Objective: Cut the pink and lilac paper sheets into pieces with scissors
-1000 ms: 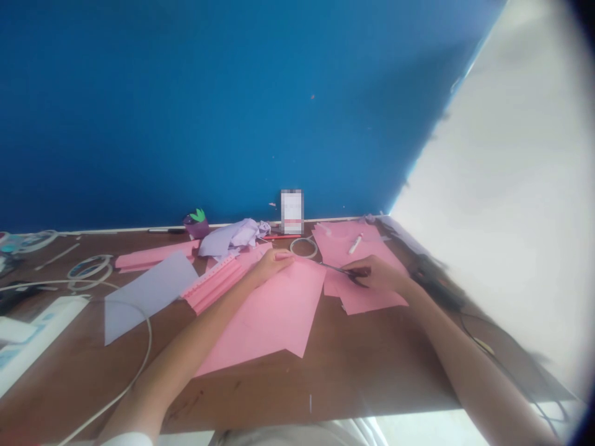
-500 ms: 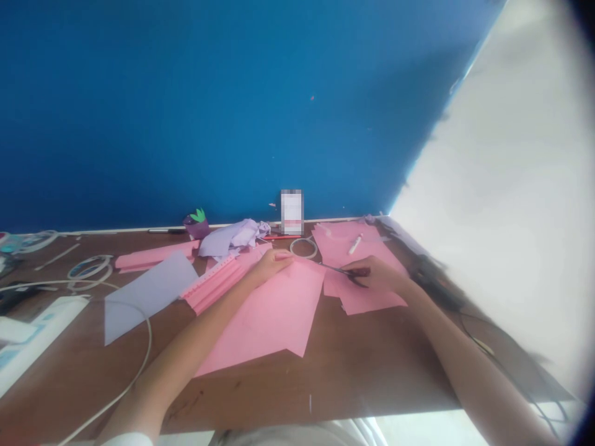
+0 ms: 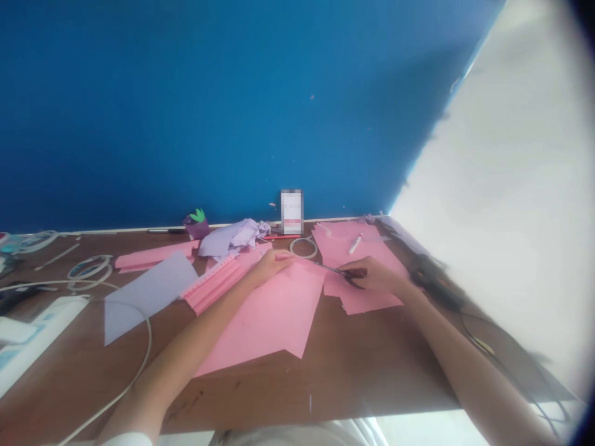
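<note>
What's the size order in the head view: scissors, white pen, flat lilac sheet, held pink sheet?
1. Held pink sheet
2. Flat lilac sheet
3. Scissors (visible part; right hand covers some)
4. White pen

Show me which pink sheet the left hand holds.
The large sheet at front centre, its far edge in the left hand. The pink sheet under the white marker and the pleated pink paper lie outside that hand's grasp.
</note>
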The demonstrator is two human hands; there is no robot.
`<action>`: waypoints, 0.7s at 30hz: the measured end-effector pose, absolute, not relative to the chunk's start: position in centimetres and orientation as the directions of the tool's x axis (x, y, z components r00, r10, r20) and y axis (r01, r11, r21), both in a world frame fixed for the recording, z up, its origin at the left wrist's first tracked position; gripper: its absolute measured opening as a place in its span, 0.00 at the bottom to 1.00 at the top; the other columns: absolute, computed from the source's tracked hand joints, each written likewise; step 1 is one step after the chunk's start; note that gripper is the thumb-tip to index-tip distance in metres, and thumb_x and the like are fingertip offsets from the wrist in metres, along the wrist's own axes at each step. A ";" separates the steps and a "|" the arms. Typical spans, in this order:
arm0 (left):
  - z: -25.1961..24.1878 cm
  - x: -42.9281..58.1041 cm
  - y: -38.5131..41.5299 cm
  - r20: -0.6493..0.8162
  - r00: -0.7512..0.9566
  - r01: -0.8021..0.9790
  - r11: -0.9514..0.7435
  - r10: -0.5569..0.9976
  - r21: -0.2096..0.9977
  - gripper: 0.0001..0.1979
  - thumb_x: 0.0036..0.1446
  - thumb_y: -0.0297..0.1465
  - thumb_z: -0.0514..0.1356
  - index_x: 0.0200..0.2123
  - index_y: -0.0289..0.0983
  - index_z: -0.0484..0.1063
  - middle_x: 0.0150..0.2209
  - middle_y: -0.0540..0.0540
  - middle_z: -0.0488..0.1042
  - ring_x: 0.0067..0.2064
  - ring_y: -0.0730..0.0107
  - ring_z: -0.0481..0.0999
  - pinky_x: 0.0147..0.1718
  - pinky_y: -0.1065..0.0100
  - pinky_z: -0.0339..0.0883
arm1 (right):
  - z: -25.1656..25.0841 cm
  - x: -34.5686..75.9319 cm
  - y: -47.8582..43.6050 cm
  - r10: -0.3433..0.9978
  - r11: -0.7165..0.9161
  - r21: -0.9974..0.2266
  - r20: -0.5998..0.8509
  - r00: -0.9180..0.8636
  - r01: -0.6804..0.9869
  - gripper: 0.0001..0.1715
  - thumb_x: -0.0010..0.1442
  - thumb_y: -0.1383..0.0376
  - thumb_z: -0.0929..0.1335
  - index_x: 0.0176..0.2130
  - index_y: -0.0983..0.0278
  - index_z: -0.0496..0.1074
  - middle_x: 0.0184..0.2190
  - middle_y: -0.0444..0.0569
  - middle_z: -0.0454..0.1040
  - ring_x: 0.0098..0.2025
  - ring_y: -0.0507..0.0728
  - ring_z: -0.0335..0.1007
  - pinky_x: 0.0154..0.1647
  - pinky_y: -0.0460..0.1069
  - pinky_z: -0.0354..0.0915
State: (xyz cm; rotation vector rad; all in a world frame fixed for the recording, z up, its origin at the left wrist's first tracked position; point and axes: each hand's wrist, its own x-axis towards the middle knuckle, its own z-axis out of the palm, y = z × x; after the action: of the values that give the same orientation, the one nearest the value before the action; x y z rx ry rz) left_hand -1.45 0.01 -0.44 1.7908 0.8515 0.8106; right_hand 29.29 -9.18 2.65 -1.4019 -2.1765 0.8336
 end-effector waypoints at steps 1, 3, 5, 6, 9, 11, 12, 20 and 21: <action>-0.4 -1.4 0.0 0.150 0.533 0.197 -0.295 0.833 0.935 0.19 0.49 0.42 0.63 0.38 0.33 0.77 0.41 0.41 0.76 0.45 0.60 0.73 0.45 0.66 0.64 | 2.6 29.3 -9.2 0.915 0.311 -0.681 0.026 -0.402 0.663 0.24 0.51 0.68 0.64 0.48 0.58 0.75 0.44 0.44 0.77 0.41 0.57 0.73 0.44 0.49 0.68; -0.4 -1.5 0.0 0.147 0.534 0.202 -0.294 0.833 0.934 0.19 0.49 0.42 0.62 0.38 0.33 0.77 0.41 0.41 0.76 0.45 0.60 0.73 0.45 0.66 0.63 | 2.6 29.3 -9.2 0.918 0.306 -0.682 0.026 -0.396 0.664 0.24 0.51 0.68 0.64 0.48 0.58 0.75 0.44 0.43 0.76 0.43 0.57 0.73 0.46 0.49 0.68; -0.5 -1.5 0.0 0.152 0.546 0.200 -0.305 0.824 0.931 0.18 0.50 0.42 0.62 0.38 0.33 0.77 0.42 0.42 0.76 0.45 0.61 0.73 0.45 0.66 0.63 | 2.6 29.3 -9.2 0.922 0.300 -0.681 0.029 -0.386 0.668 0.24 0.51 0.68 0.64 0.48 0.57 0.75 0.45 0.42 0.76 0.44 0.57 0.73 0.46 0.48 0.68; -0.5 -1.5 0.0 0.158 0.552 0.199 -0.313 0.818 0.929 0.18 0.51 0.41 0.61 0.38 0.33 0.77 0.42 0.42 0.76 0.45 0.61 0.73 0.45 0.67 0.63 | 2.6 29.3 -9.1 0.924 0.299 -0.681 0.031 -0.381 0.668 0.24 0.51 0.69 0.64 0.47 0.56 0.75 0.45 0.41 0.76 0.44 0.57 0.73 0.46 0.48 0.69; -0.5 -1.6 0.1 0.174 0.560 0.196 -0.334 0.810 0.922 0.17 0.52 0.41 0.61 0.38 0.34 0.77 0.42 0.42 0.76 0.45 0.62 0.73 0.46 0.67 0.62 | 2.6 29.3 -9.1 0.923 0.300 -0.683 0.030 -0.384 0.667 0.24 0.51 0.69 0.64 0.47 0.55 0.75 0.45 0.41 0.76 0.44 0.57 0.73 0.46 0.49 0.69; -0.6 -1.6 0.2 0.176 0.556 0.201 -0.337 0.812 0.920 0.17 0.52 0.40 0.61 0.38 0.34 0.77 0.42 0.42 0.76 0.45 0.62 0.73 0.46 0.67 0.62 | 2.7 29.2 -9.1 0.922 0.296 -0.685 0.021 -0.388 0.666 0.24 0.51 0.69 0.64 0.47 0.56 0.75 0.45 0.41 0.76 0.45 0.58 0.73 0.47 0.49 0.68; -0.6 -1.6 0.2 0.175 0.554 0.203 -0.336 0.814 0.920 0.17 0.52 0.40 0.61 0.38 0.34 0.77 0.43 0.42 0.76 0.46 0.62 0.73 0.47 0.66 0.62 | 2.7 29.2 -9.1 0.922 0.293 -0.685 0.017 -0.388 0.667 0.24 0.52 0.69 0.64 0.48 0.56 0.75 0.46 0.41 0.76 0.46 0.58 0.72 0.48 0.49 0.68; -0.7 -1.5 0.2 0.139 0.533 0.207 -0.288 0.835 0.935 0.19 0.49 0.41 0.63 0.39 0.33 0.77 0.41 0.42 0.77 0.44 0.61 0.74 0.44 0.66 0.64 | 3.2 28.6 -9.5 0.918 0.323 -0.646 0.037 -0.394 0.692 0.23 0.52 0.69 0.64 0.47 0.57 0.75 0.44 0.42 0.77 0.42 0.56 0.73 0.46 0.49 0.68; -0.5 -1.5 0.0 0.139 0.534 0.207 -0.289 0.834 0.935 0.19 0.49 0.41 0.63 0.39 0.33 0.77 0.41 0.41 0.77 0.44 0.61 0.74 0.44 0.66 0.64 | 3.3 28.4 -9.6 0.919 0.320 -0.647 0.035 -0.392 0.693 0.23 0.52 0.69 0.64 0.47 0.58 0.75 0.43 0.42 0.77 0.42 0.56 0.73 0.45 0.49 0.68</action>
State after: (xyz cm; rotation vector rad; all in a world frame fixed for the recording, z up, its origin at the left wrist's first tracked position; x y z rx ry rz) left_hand -1.51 0.04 -0.52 1.7893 0.8664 0.7977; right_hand 28.39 -9.60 3.34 -1.4297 -2.1941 0.7768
